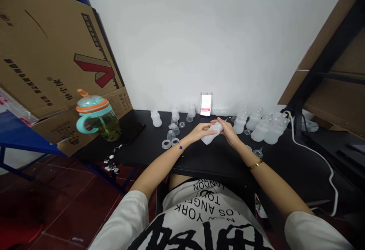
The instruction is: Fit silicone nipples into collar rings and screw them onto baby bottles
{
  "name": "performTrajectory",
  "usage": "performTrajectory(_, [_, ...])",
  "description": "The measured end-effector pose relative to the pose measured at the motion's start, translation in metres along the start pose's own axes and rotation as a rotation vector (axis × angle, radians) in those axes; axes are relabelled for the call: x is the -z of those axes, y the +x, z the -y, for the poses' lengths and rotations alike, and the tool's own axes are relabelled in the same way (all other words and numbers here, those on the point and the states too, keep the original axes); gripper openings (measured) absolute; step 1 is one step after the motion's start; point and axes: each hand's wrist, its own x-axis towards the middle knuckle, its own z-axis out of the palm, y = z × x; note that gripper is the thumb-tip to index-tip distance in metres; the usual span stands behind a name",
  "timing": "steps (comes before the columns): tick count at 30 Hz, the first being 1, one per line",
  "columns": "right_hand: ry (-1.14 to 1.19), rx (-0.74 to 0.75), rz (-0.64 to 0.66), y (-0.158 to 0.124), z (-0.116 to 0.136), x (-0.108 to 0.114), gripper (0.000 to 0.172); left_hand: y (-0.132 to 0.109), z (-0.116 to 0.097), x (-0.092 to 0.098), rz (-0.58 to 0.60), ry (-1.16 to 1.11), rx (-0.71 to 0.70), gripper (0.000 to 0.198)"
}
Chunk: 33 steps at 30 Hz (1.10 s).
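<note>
Both hands hold a frosted white plastic baby bottle (pixel 211 135) above the black table (pixel 148 145). My left hand (pixel 200 131) grips its lower body, and my right hand (pixel 226 130) wraps around its neck end. Several frosted bottles (pixel 262 129) stand in a cluster to the right of my hands. To the left lie clear screw collars (pixel 166 144) and small clear bottle parts (pixel 174 129). Near my right wrist lies a clear teat piece (pixel 258 152).
A phone (pixel 205 104) with a blurred screen stands upright against the white wall. At the table's left are a teal and orange drink bottle (pixel 98 117), a dark flat device (pixel 134 132), and a beaded strap (pixel 111 163). Cardboard sheets, dark shelving, and a white cable (pixel 313 154) flank the table.
</note>
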Motion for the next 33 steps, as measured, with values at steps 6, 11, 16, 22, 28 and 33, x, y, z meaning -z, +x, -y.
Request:
performTrajectory(6, [-0.007, -0.019, -0.010, 0.000, -0.002, 0.000, 0.048, 0.000, 0.001, -0.002, -0.034, 0.040, -0.030, 0.059])
performTrajectory(11, [-0.032, -0.018, -0.032, 0.000, -0.002, 0.000, 0.048, 0.000, 0.002, -0.004, -0.073, 0.114, -0.061, 0.057])
performTrajectory(16, [-0.036, -0.030, -0.049, 0.000, 0.000, -0.002, 0.048, -0.002, 0.005, -0.004, -0.104, 0.227, -0.110, 0.057])
performTrajectory(22, [-0.066, -0.041, -0.061, 0.004, -0.006, 0.000, 0.049, -0.003, 0.009, -0.001, -0.149, 0.445, -0.128, 0.066])
performTrajectory(28, [-0.095, -0.049, -0.076, 0.007, -0.010, 0.001, 0.048, -0.002, 0.009, 0.000, -0.153, 0.551, -0.112, 0.067])
performTrajectory(33, [-0.090, -0.053, -0.078, 0.006, -0.008, 0.001, 0.048, -0.002, 0.011, 0.000, -0.150, 0.472, -0.117, 0.066])
